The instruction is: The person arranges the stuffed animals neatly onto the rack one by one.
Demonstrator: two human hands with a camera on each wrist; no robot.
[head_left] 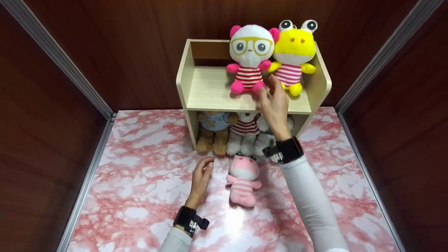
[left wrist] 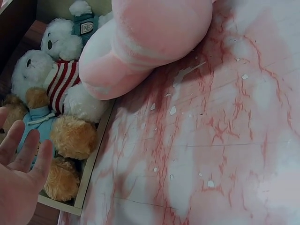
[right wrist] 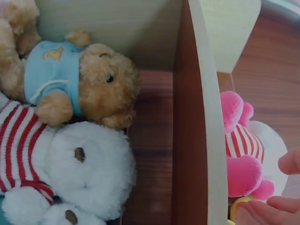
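My right hand (head_left: 275, 106) reaches over the front of the top shelf, its thumb and fingers apart. Its fingertips are by the pink leg of a white-headed panda plush (head_left: 251, 56) with yellow glasses and a red-striped body. Beside that sits a yellow frog plush (head_left: 294, 52), partly behind the hand. Over the floor, my left hand (head_left: 201, 176) has its fingers loosely extended and holds nothing. To its right, a pink plush animal (head_left: 243, 183) with a striped body lies face up; the left wrist view shows its rounded underside (left wrist: 164, 28) close by.
The small wooden shelf (head_left: 208, 99) stands against the back wall. In its lower compartment sit a brown bear in a blue top (head_left: 213, 122), a white bear in red stripes (head_left: 245, 127) and another pale bear (left wrist: 61, 35). Dark panels flank the marbled floor (head_left: 140, 185).
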